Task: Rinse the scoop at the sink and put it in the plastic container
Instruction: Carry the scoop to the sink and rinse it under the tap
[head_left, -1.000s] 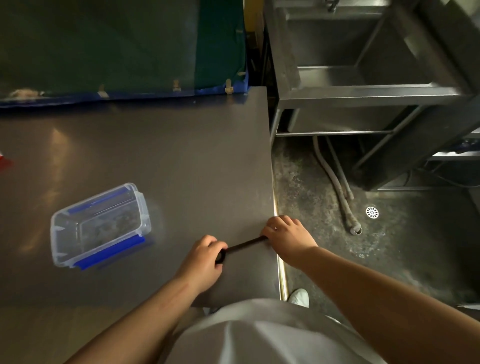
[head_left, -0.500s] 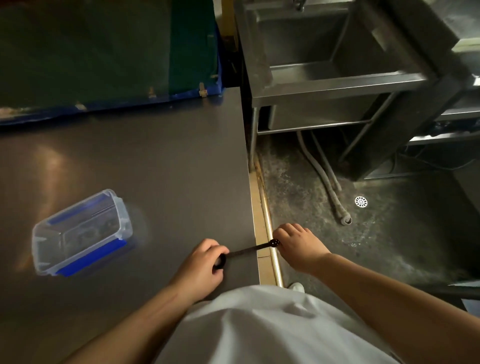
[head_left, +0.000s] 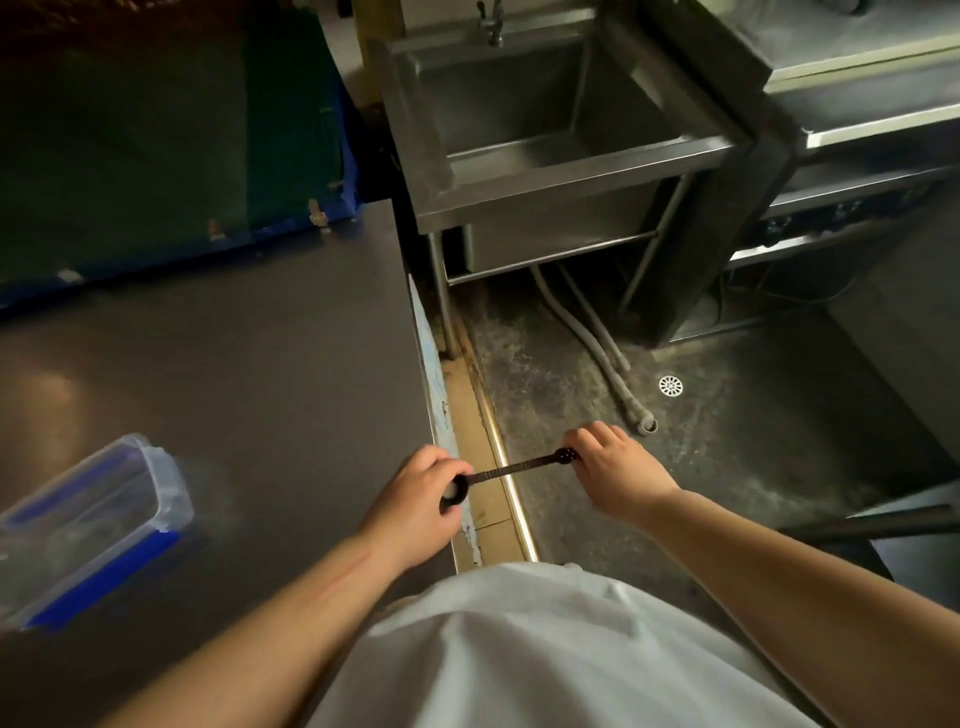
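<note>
A thin black scoop (head_left: 511, 469) with a long handle spans the gap past the table's right edge. My left hand (head_left: 413, 506) grips its round bowl end, over the table corner. My right hand (head_left: 613, 470) pinches the handle's far tip, out above the floor. The clear plastic container (head_left: 88, 525) with blue clips lies open on the steel table at the lower left, apart from both hands. The steel sink (head_left: 540, 166) with its faucet (head_left: 491, 21) stands ahead at the top centre.
The steel table (head_left: 249, 364) fills the left. A green and blue crate (head_left: 171, 145) sits at its back. Drain hoses (head_left: 597, 343) and a floor drain (head_left: 670, 385) lie under the sink. A steel counter (head_left: 862, 124) stands at the right.
Both hands have carried the scoop rightward, off the table's edge toward the floor side. My view has turned right, so the sink sits nearer the centre and the container nearer the left edge.
</note>
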